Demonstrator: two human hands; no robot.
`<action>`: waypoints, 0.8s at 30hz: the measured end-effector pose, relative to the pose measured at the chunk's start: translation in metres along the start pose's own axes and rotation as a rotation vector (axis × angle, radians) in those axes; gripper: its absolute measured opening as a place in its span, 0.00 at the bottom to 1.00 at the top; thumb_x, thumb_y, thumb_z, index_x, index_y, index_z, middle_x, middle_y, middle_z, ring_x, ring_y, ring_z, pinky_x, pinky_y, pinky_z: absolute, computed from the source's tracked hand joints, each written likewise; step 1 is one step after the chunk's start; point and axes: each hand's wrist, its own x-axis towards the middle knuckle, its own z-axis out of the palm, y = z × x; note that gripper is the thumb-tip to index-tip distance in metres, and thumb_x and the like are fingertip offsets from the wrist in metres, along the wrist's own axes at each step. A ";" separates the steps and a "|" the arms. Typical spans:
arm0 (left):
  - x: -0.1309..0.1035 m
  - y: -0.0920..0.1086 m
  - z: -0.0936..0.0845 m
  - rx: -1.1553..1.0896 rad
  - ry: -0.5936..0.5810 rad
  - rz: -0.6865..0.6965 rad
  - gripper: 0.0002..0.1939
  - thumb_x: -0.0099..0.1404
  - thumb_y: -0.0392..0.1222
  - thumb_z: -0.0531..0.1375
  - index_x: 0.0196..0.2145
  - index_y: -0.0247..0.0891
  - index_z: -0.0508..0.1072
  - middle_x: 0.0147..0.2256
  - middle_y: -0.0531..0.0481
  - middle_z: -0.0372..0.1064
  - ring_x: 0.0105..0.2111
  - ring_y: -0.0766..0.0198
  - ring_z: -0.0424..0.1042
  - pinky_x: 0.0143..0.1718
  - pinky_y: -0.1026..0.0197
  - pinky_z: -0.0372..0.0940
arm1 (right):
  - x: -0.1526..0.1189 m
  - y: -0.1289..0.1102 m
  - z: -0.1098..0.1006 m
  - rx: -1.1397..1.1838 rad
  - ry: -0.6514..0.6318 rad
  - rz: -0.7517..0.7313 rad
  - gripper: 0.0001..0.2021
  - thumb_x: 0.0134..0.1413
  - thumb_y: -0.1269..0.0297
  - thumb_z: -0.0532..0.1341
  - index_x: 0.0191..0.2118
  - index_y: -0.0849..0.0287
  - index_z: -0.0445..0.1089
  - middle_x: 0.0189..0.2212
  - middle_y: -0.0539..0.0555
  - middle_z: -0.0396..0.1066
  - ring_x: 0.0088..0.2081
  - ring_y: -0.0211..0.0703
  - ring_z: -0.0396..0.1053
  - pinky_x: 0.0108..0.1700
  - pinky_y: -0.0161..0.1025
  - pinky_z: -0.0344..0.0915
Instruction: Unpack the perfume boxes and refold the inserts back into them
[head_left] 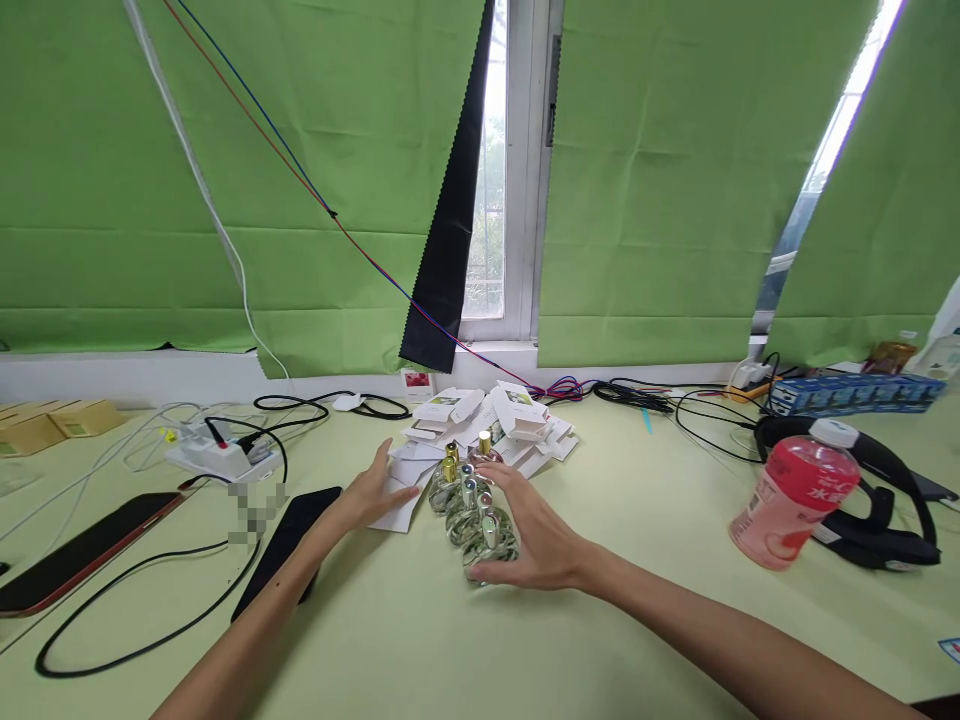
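Observation:
Several small glass bottles point(471, 510) with gold and silver caps stand bunched together on the pale table. Around their right side curves my right hand point(541, 530), its thumb low by the nearest bottle and its fingers spread toward the back ones. To the left of the bottles, my left hand point(373, 490) has its fingers apart and rests by a flat white carton point(397, 512). Behind the bottles lies a pile of white cartons point(517, 412), some with green pictures.
A dark phone point(289, 540) and a power strip point(217, 452) with cables lie left, near a red-edged device point(82, 550). At right are a pink drink bottle point(793, 492), a black headset point(892, 500) and blue boxes point(859, 393). Yellow boxes point(56, 425) sit far left.

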 end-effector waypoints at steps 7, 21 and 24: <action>-0.021 0.029 -0.006 -0.175 0.072 0.379 0.36 0.64 0.58 0.55 0.65 0.41 0.53 0.63 0.38 0.60 0.63 0.49 0.60 0.63 0.47 0.56 | -0.020 0.002 0.011 0.008 0.061 0.171 0.47 0.43 0.54 0.73 0.64 0.58 0.48 0.57 0.64 0.59 0.58 0.56 0.61 0.59 0.54 0.62; -0.055 0.065 0.010 -0.329 0.290 0.497 0.21 0.67 0.54 0.56 0.52 0.40 0.68 0.53 0.42 0.70 0.51 0.53 0.72 0.56 0.48 0.66 | -0.029 0.004 0.007 0.078 0.006 0.263 0.29 0.49 0.64 0.71 0.55 0.55 0.62 0.50 0.57 0.62 0.51 0.48 0.66 0.53 0.46 0.67; -0.075 0.071 0.010 -0.231 0.320 0.541 0.16 0.68 0.52 0.55 0.47 0.41 0.70 0.48 0.45 0.71 0.41 0.59 0.74 0.45 0.55 0.71 | -0.031 0.006 0.001 0.063 -0.007 0.273 0.28 0.49 0.64 0.71 0.55 0.55 0.63 0.50 0.57 0.62 0.50 0.49 0.66 0.52 0.46 0.67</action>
